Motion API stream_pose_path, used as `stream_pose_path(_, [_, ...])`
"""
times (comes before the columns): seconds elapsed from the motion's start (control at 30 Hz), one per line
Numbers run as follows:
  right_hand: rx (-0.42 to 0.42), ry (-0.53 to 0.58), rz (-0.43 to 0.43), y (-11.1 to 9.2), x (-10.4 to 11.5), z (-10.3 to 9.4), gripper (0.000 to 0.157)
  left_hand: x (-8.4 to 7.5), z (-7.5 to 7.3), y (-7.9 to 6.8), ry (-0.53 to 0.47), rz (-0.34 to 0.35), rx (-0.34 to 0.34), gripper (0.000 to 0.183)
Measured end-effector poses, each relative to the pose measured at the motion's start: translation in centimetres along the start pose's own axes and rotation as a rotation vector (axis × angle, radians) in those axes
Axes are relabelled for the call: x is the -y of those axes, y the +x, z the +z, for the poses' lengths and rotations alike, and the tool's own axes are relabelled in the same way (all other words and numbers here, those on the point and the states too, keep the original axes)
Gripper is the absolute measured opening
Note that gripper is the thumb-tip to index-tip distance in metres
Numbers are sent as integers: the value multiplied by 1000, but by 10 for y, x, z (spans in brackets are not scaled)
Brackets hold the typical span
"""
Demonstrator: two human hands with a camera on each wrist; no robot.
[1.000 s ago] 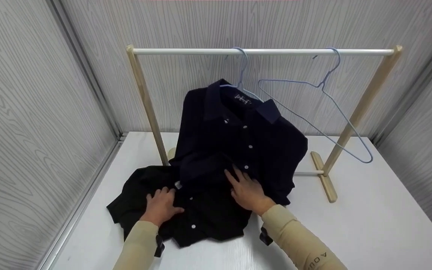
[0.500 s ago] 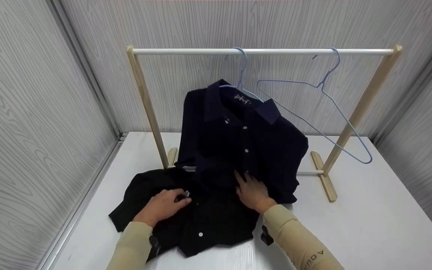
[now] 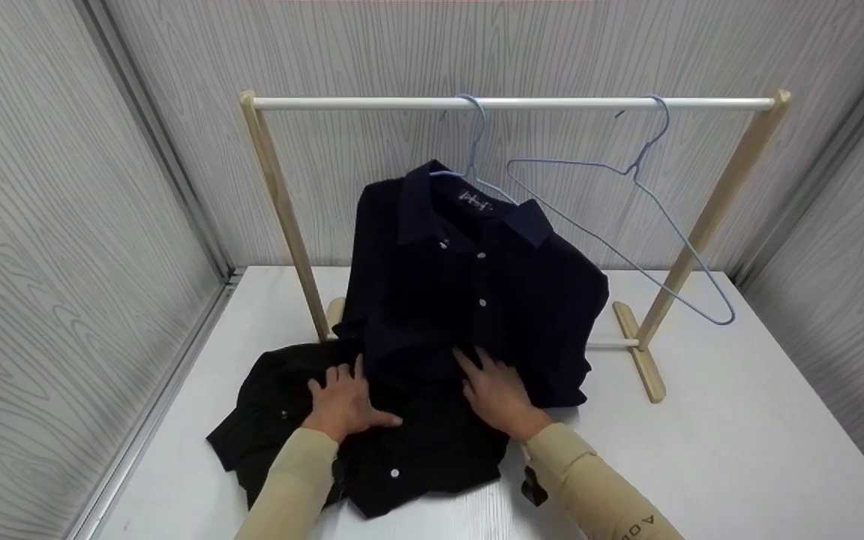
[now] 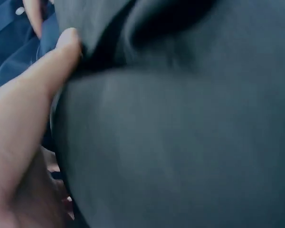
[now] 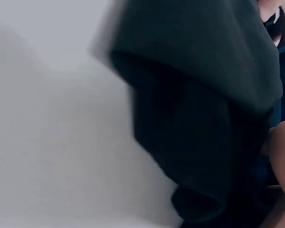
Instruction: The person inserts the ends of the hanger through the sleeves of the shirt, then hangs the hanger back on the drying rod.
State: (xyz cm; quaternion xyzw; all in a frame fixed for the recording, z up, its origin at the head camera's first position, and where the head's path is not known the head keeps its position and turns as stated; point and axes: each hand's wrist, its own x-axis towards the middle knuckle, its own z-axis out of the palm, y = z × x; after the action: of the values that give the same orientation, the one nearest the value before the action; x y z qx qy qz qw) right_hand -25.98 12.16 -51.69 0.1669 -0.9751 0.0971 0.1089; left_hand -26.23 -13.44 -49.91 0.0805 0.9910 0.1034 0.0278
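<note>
A navy button-up shirt (image 3: 432,285) hangs on a light blue wire hanger (image 3: 473,142), its lower part sagging toward the table. In front, a crumpled black shirt (image 3: 432,450) with white buttons lies on the white table, meeting the navy hem. My left hand (image 3: 343,401) rests where the two shirts meet, fingers spread and thumb stretched over the black cloth. In the left wrist view, that thumb (image 4: 61,52) lies along the dark fabric. My right hand (image 3: 502,394) touches the navy shirt's lower front below its buttons, its fingertips partly lost in the folds.
The rack's white rail (image 3: 537,103) runs between two wooden posts, the right one (image 3: 717,210) standing on a wooden foot (image 3: 640,356). A second blue wire hanger (image 3: 619,169) hangs bare at the right. White table surface (image 3: 732,435) extends on the right.
My left hand first pinched near a button, then moved up and right and spread its fingers at the navy edge. The right hand shifted slightly left. The head view turned slightly.
</note>
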Motion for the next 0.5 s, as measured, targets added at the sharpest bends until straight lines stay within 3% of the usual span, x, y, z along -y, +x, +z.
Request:
stream_pose_path(0.13, [-97, -14, -164, -2, 7, 0, 40, -12, 1, 1, 66, -16, 87, 108])
stream_pose_path(0.23, [-117, -23, -269, 0, 14, -2, 28, -17, -2, 0, 74, 27, 112, 75])
stream_pose_path(0.37, [-93, -28, -369, 2, 20, -2, 23, -16, -3, -1, 19, 126, 115, 30])
stream_pose_path(0.5, [0, -39, -362, 1, 21, -2, 36, -9, -1, -3, -55, 242, 72, 19])
